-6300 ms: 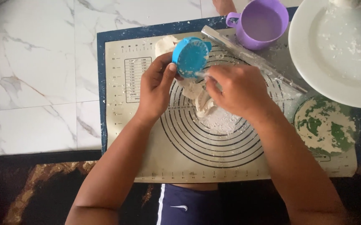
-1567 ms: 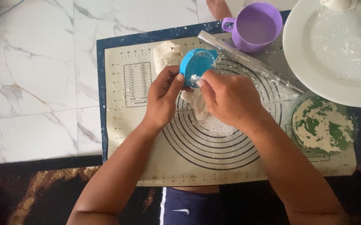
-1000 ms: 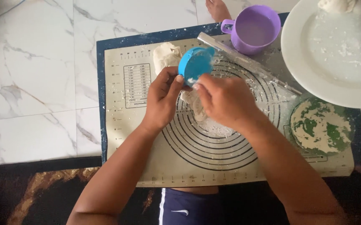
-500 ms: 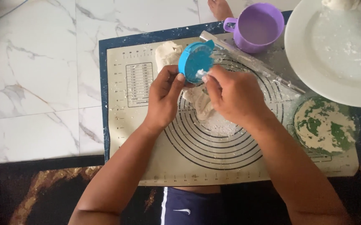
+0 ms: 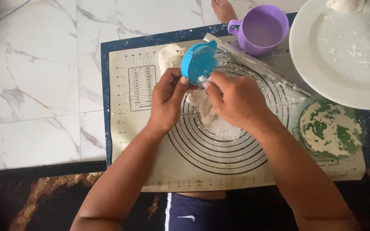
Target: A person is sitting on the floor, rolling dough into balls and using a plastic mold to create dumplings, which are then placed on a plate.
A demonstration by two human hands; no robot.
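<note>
My left hand [image 5: 168, 98] holds a round blue plastic dumpling press [image 5: 198, 62] tilted up above a beige baking mat [image 5: 151, 149] printed with concentric circles. My right hand [image 5: 236, 100] pinches at the press's lower edge with its fingertips. A strip of pale dough [image 5: 202, 107] hangs or lies under both hands, partly hidden. A lump of dough [image 5: 170, 57] rests on the mat behind the press.
A purple mug [image 5: 262, 30] and a clear rolling pin [image 5: 257, 66] lie at the mat's far edge. A large white floured plate [image 5: 343, 55] is at upper right, a green floured dish [image 5: 330, 130] below it. White marble floor [image 5: 35, 77] spreads left.
The press has tipped more upright and lifted slightly; my right fingers have shifted along its rim. The camera view has drifted a little.
</note>
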